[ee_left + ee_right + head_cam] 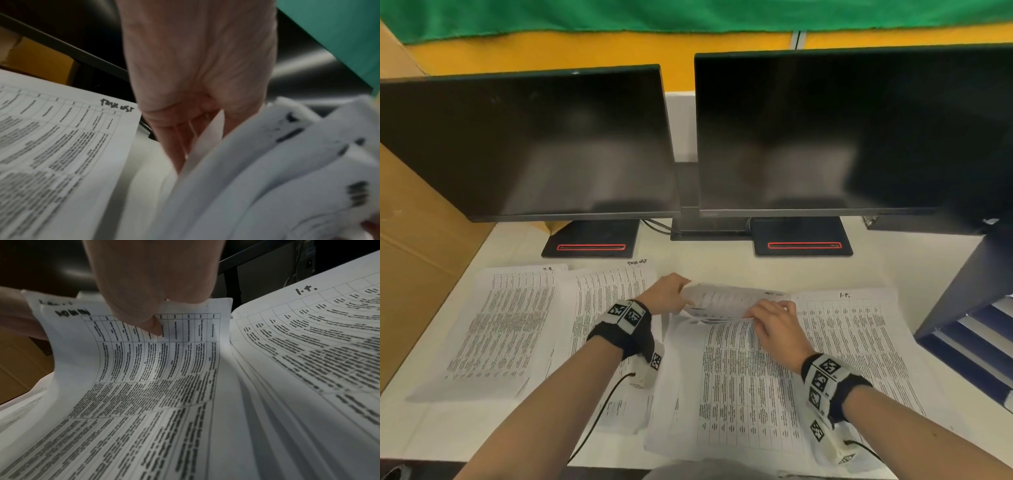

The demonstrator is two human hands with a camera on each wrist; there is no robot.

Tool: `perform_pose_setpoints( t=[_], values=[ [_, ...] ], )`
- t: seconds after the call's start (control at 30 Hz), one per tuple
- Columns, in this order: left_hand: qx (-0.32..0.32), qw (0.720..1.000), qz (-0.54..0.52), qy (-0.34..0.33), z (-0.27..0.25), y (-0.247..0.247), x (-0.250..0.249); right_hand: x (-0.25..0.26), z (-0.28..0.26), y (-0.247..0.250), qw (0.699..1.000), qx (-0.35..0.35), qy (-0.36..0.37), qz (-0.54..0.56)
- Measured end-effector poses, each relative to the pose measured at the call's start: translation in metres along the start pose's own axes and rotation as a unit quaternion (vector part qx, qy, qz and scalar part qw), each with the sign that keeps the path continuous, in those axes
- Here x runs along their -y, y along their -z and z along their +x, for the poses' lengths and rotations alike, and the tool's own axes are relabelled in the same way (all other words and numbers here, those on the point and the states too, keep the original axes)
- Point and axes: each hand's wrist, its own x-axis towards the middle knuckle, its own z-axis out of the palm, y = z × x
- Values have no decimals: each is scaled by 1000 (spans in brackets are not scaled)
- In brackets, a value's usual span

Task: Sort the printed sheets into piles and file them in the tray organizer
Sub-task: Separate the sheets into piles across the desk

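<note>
- My left hand (669,291) pinched the far left corner of the middle stack of sheets (739,377), thumb on one side and fingers curled behind the lifted pages.
- My right hand (774,320) pinched the same lifted pages at their far edge, just right of the left hand, with the thumb pressed on the printed table of the top sheet (156,344).
- The far ends of those pages were bent up off the stack and fanned apart; the near ends lay flat on the white table (722,270).
- Left of my left wrist lay a pile with a handwritten note at its top corner (602,308), and further left a second pile (510,325), both flat on the table.
- Right of the middle stack, touching it, lay a pile marked "I.T." (859,329) in handwriting.
- The dark blue tray organizer (976,308) stood at the right edge of the table, with white sheets showing in its shelves.
- Two dark monitors (527,144) stood side by side behind the papers on black stands.
- A brown cardboard panel (414,240) leaned along the left side.
</note>
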Motion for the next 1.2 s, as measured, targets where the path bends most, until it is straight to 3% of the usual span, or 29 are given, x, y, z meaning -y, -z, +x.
perform_pose_setpoints(
  t=[0.07, 0.13, 0.23, 0.3, 0.37, 0.43, 0.57, 0.7, 0.83, 0.93, 1.0, 1.03, 1.1, 1.17, 1.2],
  values=[
    [-57, 988, -137, -49, -3, 1, -6, 0, 0, 1, 1000, -5, -3, -1],
    [-132, 956, -253, -67, -9, 6, -15, 0, 1, 2, 1000, -3, -9, 0],
    [-245, 912, -316, -96, -19, 28, -26, 0, 3, 3, 1000, 5, -14, 1],
    [-316, 876, -357, -80, -24, 54, -25, 0, 4, 4, 1000, 5, -11, 1],
    [-346, 842, -411, -58, -30, 82, -14, 1, 4, 4, 1000, 3, -5, -1],
    [-367, 825, -429, -15, -36, 106, 2, 1, 4, 4, 1000, 3, -7, -4],
    [-391, 863, -283, 148, -51, 131, 44, -1, 3, 1, 1000, -1, -7, -1],
    [-339, 884, -203, 250, -73, 124, 83, -2, 4, -1, 1000, -3, -5, -3],
    [-273, 909, -75, 306, -79, 110, 130, -3, 4, -2, 1000, 8, 3, -12],
    [-293, 890, -66, 344, -71, 101, 138, -2, 6, -3, 1000, 10, 6, -15],
    [-344, 862, 15, 372, -59, 91, 125, -2, 8, -4, 1000, 11, 6, -24],
    [-379, 856, 75, 343, -52, 83, 113, -2, 7, -4, 1000, 13, 4, -24],
    [-409, 881, 154, 181, -31, 60, 85, 0, 8, -4, 1000, 13, 1, -18],
    [-331, 929, 164, 19, -8, 31, 53, 1, 8, -3, 1000, 12, 0, -18],
    [-265, 952, 152, -20, 3, 18, 38, 2, 7, -2, 1000, 13, -2, -20]
  ],
)
